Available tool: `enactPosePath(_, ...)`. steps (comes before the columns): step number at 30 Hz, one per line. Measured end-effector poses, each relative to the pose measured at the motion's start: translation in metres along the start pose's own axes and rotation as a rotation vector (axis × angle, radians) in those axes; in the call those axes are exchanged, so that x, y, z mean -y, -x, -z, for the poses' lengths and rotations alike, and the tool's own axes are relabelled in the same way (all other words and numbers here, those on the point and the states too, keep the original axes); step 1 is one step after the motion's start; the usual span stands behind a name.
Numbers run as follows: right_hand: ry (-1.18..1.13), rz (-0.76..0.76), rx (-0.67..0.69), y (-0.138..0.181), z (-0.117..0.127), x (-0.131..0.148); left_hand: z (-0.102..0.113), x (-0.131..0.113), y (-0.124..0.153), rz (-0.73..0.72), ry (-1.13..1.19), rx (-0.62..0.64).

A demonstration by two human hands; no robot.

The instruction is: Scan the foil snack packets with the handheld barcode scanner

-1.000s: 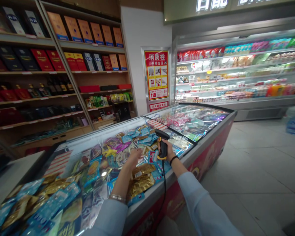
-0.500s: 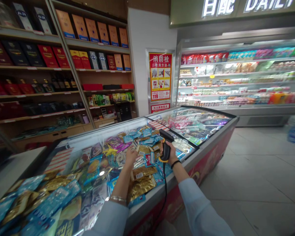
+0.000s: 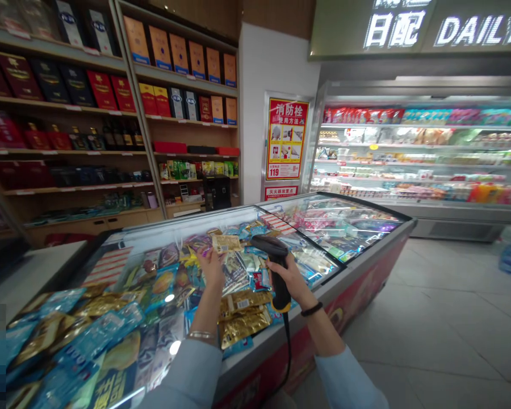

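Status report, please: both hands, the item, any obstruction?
Left hand lifts small tan packet. Right hand grips black handheld scanner. Nothing between them.

A shop interior: wooden shelves along the left wall carry red, orange and dark boxes, with a white wall beyond them bearing a red notice poster. An open refrigerated case, brightly lit from within, runs along the back under a glowing sign reading DAILY. The floor is pale grey tile, and a red-sided chest freezer with glass lids stands in the middle.
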State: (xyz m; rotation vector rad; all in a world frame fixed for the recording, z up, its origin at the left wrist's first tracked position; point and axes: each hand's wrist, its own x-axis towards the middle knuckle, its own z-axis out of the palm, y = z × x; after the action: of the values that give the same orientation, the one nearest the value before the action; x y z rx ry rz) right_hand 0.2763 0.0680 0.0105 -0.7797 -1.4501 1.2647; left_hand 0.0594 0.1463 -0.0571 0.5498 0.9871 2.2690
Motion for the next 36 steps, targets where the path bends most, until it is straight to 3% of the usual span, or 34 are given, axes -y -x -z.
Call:
enactPosePath(16, 0.077, -0.111, 0.036, 0.017, -0.010, 0.008, -0.006, -0.003, 0.005, -0.010, 0.002, 0.028)
enactPosePath(23, 0.048, -0.109, 0.022, 0.028, -0.009, 0.016, -0.005, -0.041, 0.028, -0.015, 0.023, 0.047)
enactPosePath(26, -0.021, -0.112, 0.035, 0.026, -0.019, 0.019, 0.015, -0.069, 0.033, -0.013, 0.003, 0.019)
enactPosePath(29, -0.116, -0.111, 0.074, 0.025, -0.047, 0.023, 0.052, -0.107, 0.034, -0.054, -0.025, -0.048)
enactPosePath(36, -0.316, -0.141, 0.235, 0.019, -0.156, 0.012, 0.162, -0.227, 0.024, -0.274, -0.241, -0.290)
